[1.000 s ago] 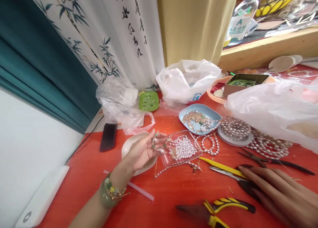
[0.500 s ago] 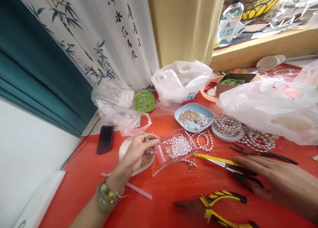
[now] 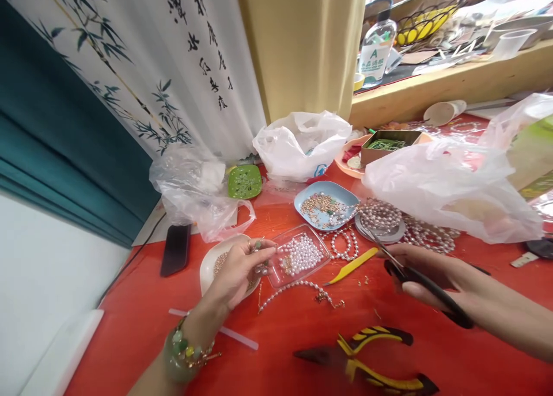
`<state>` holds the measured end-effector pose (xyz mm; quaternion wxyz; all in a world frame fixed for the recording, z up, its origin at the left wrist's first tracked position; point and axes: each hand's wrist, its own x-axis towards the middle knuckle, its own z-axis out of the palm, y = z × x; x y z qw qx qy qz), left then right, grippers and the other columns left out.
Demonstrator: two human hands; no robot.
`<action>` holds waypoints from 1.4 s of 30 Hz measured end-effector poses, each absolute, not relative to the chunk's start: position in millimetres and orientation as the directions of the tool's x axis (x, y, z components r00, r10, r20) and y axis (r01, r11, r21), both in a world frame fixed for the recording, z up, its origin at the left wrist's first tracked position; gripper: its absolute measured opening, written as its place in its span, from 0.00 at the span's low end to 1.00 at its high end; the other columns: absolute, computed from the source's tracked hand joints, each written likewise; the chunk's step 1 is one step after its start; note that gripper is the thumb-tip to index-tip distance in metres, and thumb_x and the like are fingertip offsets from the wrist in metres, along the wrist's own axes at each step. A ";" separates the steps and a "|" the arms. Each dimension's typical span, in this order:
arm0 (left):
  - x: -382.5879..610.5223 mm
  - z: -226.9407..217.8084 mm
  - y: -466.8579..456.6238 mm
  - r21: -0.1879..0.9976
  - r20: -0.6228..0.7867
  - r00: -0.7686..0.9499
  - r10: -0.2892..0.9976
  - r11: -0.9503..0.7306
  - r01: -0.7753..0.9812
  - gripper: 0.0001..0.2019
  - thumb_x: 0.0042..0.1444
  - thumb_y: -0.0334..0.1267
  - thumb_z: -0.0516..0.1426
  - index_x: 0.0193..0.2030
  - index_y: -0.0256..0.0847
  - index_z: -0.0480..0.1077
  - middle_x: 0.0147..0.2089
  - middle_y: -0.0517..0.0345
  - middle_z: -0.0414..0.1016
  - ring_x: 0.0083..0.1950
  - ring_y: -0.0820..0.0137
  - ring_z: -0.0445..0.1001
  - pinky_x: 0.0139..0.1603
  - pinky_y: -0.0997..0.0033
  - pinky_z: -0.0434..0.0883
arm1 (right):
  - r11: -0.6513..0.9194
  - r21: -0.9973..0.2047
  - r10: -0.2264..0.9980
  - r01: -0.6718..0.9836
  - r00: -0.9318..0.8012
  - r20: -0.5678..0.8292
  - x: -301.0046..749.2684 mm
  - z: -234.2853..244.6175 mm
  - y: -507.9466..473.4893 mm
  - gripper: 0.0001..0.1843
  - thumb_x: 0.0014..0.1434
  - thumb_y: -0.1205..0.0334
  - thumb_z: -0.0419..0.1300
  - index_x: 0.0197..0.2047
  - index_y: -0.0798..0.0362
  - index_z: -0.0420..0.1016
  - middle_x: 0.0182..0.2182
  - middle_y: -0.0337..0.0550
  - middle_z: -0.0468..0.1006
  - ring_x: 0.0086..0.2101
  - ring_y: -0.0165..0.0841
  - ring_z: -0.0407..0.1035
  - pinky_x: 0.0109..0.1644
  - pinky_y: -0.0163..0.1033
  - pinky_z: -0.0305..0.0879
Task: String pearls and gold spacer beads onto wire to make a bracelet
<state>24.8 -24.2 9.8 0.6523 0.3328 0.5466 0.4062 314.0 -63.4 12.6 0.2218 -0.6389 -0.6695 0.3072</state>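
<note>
My left hand (image 3: 235, 269) is pinched shut around a small beaded piece (image 3: 260, 262) with a green bead and clear beads, partly hidden by the fingers. It hovers between a cream dish (image 3: 206, 263) of tiny gold beads and a clear plastic tray (image 3: 276, 276) of white pearl beads. My right hand (image 3: 432, 275) grips black-handled scissors (image 3: 447, 297), lifted off the table, blades pointing away to the upper left. Just left of the scissors lie yellow tweezers (image 3: 352, 267). A strand of pearls (image 3: 294, 285) with gold bits at its end curves below the tray.
Yellow-and-black pliers (image 3: 345, 355) lie in front. Behind are a blue plate (image 3: 330, 187) of gold beads, coiled pearl strings (image 3: 380, 214) and white plastic bags (image 3: 302, 145). A phone (image 3: 175, 250) lies at left, near a green dish (image 3: 245, 181).
My right hand has picked the scissors up off the table and tilted them, uncovering the tweezers beneath. The left hand keeps its pinch. The whole view has shifted slightly.
</note>
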 end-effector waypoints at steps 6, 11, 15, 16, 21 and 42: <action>38.7 16.5 -30.3 0.881 -0.421 0.163 0.892 0.445 -0.158 0.10 0.39 0.33 0.64 0.28 0.33 0.70 0.27 0.56 0.74 0.22 0.79 0.68 0.24 0.78 0.67 | -0.114 -0.885 0.900 0.452 -0.331 -0.285 271.8 26.9 -65.6 0.22 0.50 0.47 0.56 0.44 0.51 0.71 0.33 0.46 0.77 0.33 0.39 0.71 0.30 0.37 0.67; 50.4 25.6 -32.5 0.895 -0.408 0.185 0.894 0.431 -0.111 0.09 0.38 0.34 0.64 0.27 0.33 0.70 0.21 0.61 0.70 0.21 0.79 0.67 0.24 0.79 0.64 | -0.064 -0.892 0.838 0.447 -0.462 -0.292 242.6 37.6 -58.4 0.18 0.51 0.50 0.57 0.42 0.52 0.69 0.34 0.42 0.75 0.35 0.37 0.68 0.36 0.38 0.65; 52.8 28.0 -33.3 0.887 -0.420 0.226 0.879 0.450 -0.105 0.08 0.39 0.34 0.64 0.26 0.33 0.70 0.22 0.59 0.70 0.21 0.79 0.66 0.24 0.78 0.62 | 0.005 -0.878 0.851 0.479 -0.463 -0.248 236.6 39.1 -54.0 0.17 0.51 0.49 0.56 0.39 0.52 0.69 0.32 0.41 0.74 0.33 0.36 0.67 0.37 0.39 0.63; 52.8 27.9 -33.5 0.887 -0.421 0.230 0.878 0.451 -0.101 0.08 0.39 0.34 0.63 0.25 0.33 0.70 0.21 0.59 0.70 0.20 0.79 0.66 0.24 0.78 0.62 | 0.019 -0.876 0.852 0.482 -0.466 -0.238 236.4 38.9 -53.5 0.16 0.52 0.49 0.56 0.37 0.52 0.69 0.32 0.41 0.74 0.33 0.35 0.67 0.37 0.39 0.63; 52.0 26.0 -32.8 0.887 -0.426 0.253 0.869 0.456 -0.070 0.06 0.40 0.34 0.63 0.25 0.34 0.70 0.21 0.59 0.70 0.20 0.79 0.65 0.22 0.77 0.59 | 0.094 -0.861 0.864 0.499 -0.471 -0.178 236.1 38.3 -52.4 0.14 0.51 0.51 0.57 0.36 0.52 0.68 0.27 0.37 0.70 0.29 0.32 0.63 0.33 0.35 0.60; 33.5 12.4 2.8 0.927 -0.319 0.132 0.939 0.338 -0.162 0.08 0.37 0.31 0.64 0.20 0.33 0.68 0.21 0.62 0.67 0.22 0.79 0.64 0.25 0.78 0.61 | 0.236 -0.826 0.854 0.512 -0.515 -0.075 209.4 15.0 -3.2 0.10 0.45 0.66 0.50 0.20 0.56 0.70 0.13 0.32 0.57 0.18 0.24 0.47 0.19 0.29 0.46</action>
